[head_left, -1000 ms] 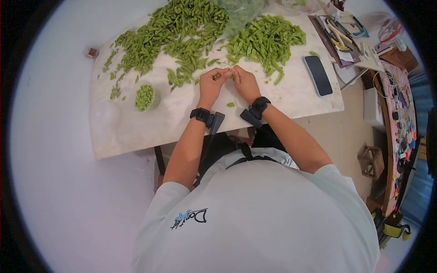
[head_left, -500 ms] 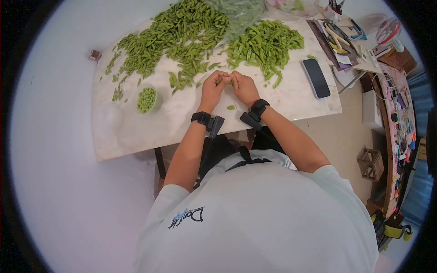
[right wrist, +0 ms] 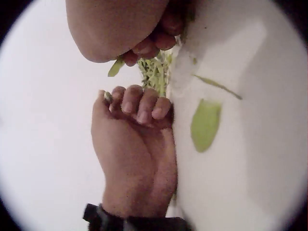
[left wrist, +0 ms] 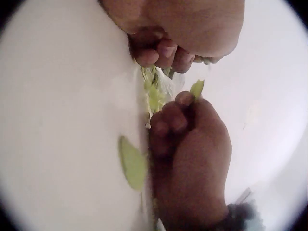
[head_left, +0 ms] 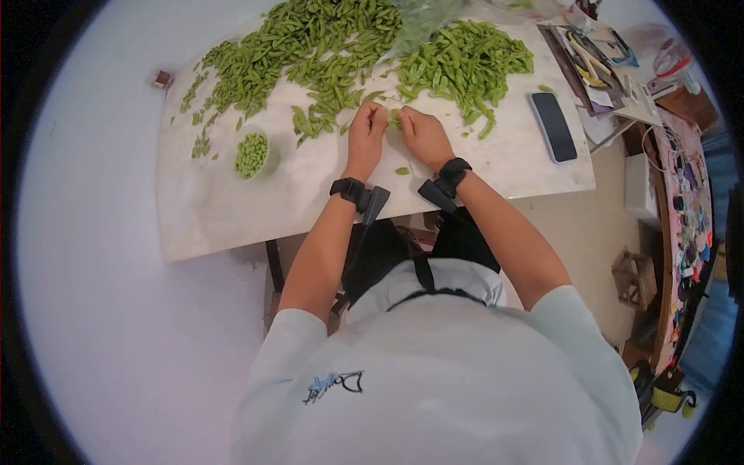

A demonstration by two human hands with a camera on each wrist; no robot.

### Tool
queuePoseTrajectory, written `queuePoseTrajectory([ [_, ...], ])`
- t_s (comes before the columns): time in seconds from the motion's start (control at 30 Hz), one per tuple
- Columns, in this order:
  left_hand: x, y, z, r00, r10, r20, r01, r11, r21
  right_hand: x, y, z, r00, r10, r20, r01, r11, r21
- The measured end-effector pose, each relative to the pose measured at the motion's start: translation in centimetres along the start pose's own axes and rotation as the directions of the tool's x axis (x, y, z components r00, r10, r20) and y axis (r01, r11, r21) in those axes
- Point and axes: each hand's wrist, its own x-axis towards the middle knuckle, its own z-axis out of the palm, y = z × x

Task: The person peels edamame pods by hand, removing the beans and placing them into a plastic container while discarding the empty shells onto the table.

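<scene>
My right hand (head_left: 426, 138) pinches a green edamame pod (left wrist: 197, 89) between thumb and forefinger, its end sticking out past the fingertips. My left hand (head_left: 366, 141) is a short way off, fingers curled in, with a small green bean (right wrist: 108, 97) between its thumb and forefinger. Both hands are over the near part of the table. Below them lie a flat pod piece (right wrist: 206, 126) and a thin stem (right wrist: 217, 85). To the left stands a clear cup (head_left: 271, 159) holding shelled beans (head_left: 250, 155).
A large heap of pods (head_left: 310, 46) spreads over the back left of the white table (head_left: 310, 205). A second pile (head_left: 465, 70) lies back right, beside a plastic bag (head_left: 426, 23). A phone (head_left: 552, 126) lies near the right edge, by a tray of tools (head_left: 589, 66).
My hands were together at the fingertips and have now parted slightly. The pod shows at the right fingertips in the gap. The head view has shifted a little.
</scene>
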Motion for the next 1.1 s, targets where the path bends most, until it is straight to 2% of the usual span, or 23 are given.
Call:
queuePoseTrajectory([
  [0.07, -0.4, 0.6, -0.5, 0.995, -0.102, -0.006, 0.099, 0.973, -0.206, -0.1, 0.1, 0.0, 0.999, 0.031, -0.023, -0.028, 0.993, 0.118],
  [0.17, -0.8, 0.0, -1.1, 0.998, -0.039, 0.044, 0.044, 0.989, -0.141, -0.1, -0.1, -0.2, 0.991, 0.131, -0.027, -0.118, 0.949, 0.292],
  [0.27, -0.9, -0.2, -1.1, 0.999, -0.047, -0.007, 0.044, 0.968, -0.247, 0.4, 0.8, -0.3, 0.985, 0.164, -0.048, -0.133, 0.913, 0.385],
  [0.3, -1.2, 0.2, -1.2, 0.999, -0.001, -0.046, -0.011, 0.966, -0.259, 0.3, 0.9, -0.5, 0.983, 0.179, -0.047, -0.146, 0.904, 0.402],
  [0.37, -2.2, 2.7, -2.8, 0.989, 0.066, -0.13, -0.099, 0.959, -0.267, -0.2, 0.7, -0.7, 0.973, 0.23, -0.007, -0.197, 0.849, 0.49],
  [0.43, -3.2, 6.4, -5.6, 0.973, 0.088, -0.215, -0.132, 0.971, -0.201, -0.3, 1.3, -0.3, 0.972, 0.233, 0.019, -0.206, 0.817, 0.538],
  [0.47, -3.4, 8.0, -7.6, 0.955, 0.192, -0.226, -0.194, 0.981, 0.011, 0.0, 1.2, -0.4, 0.974, 0.226, 0.027, -0.202, 0.805, 0.558],
  [0.5, -3.7, 9.7, -10.1, 0.952, 0.184, -0.245, -0.133, 0.968, 0.212, 0.0, 0.7, -0.5, 0.974, 0.222, 0.039, -0.211, 0.843, 0.495],
  [0.53, -3.5, 10.3, -12.8, 0.939, 0.222, -0.264, -0.138, 0.943, 0.303, 0.0, 0.6, -0.5, 0.979, 0.203, 0.031, -0.193, 0.858, 0.476],
  [0.57, -3.3, 10.6, -15.5, 0.924, 0.221, -0.311, -0.067, 0.896, 0.438, 0.0, 0.6, -0.4, 0.983, 0.183, 0.022, -0.173, 0.874, 0.454],
  [0.6, -3.3, 11.2, -17.3, 0.928, 0.225, -0.297, -0.014, 0.818, 0.575, 0.1, 0.6, -0.3, 0.987, 0.159, 0.015, -0.15, 0.889, 0.432],
  [0.67, -3.0, 10.7, -20.6, 0.941, 0.126, -0.315, 0.194, 0.562, 0.804, 0.2, 0.8, -0.1, 0.985, 0.171, 0.008, -0.158, 0.893, 0.42],
  [0.77, -2.8, 9.3, -21.6, 0.945, 0.089, -0.315, 0.202, 0.598, 0.775, 0.3, 0.7, 0.1, 0.98, 0.197, 0.031, -0.191, 0.88, 0.436],
  [0.8, -2.5, 9.3, -20.9, 0.949, 0.098, -0.299, 0.14, 0.719, 0.681, 0.3, 0.9, -0.1, 0.977, 0.211, 0.04, -0.206, 0.873, 0.442],
  [0.87, -2.0, 9.1, -18.2, 0.957, 0.112, -0.267, 0.017, 0.9, 0.436, 0.5, 1.0, 0.2, 0.988, 0.156, -0.02, -0.136, 0.912, 0.386],
  [0.9, -1.6, 8.8, -16.1, 0.968, 0.056, -0.244, 0.027, 0.946, 0.323, 0.7, 1.1, 0.4, 0.991, 0.129, -0.045, -0.105, 0.928, 0.357],
  [0.93, -1.2, 8.4, -13.7, 0.977, 0.002, -0.214, 0.044, 0.977, 0.208, 0.8, 1.0, 0.5, 0.987, 0.156, -0.042, -0.134, 0.936, 0.325],
  [0.97, -1.2, 7.4, -11.9, 0.987, 0.149, -0.061, -0.116, 0.919, 0.376, 1.2, 0.9, 0.4, 0.983, 0.182, -0.039, -0.163, 0.942, 0.292],
  [1.0, -1.1, 6.4, -10.1, 0.955, 0.273, 0.114, -0.293, 0.811, 0.506, 1.9, 0.9, 0.2, 0.979, 0.202, -0.041, -0.184, 0.948, 0.259],
  [1.07, -0.3, 5.0, -6.1, 0.987, 0.094, 0.13, -0.118, 0.974, 0.193, 3.5, 1.6, -0.4, 0.979, 0.181, -0.094, -0.16, 0.968, 0.193],
  [1.1, 0.3, 4.3, -4.6, 0.987, 0.086, 0.138, -0.102, 0.988, 0.112, 3.9, 2.0, -0.7, 0.978, 0.17, -0.12, -0.151, 0.976, 0.157],
])
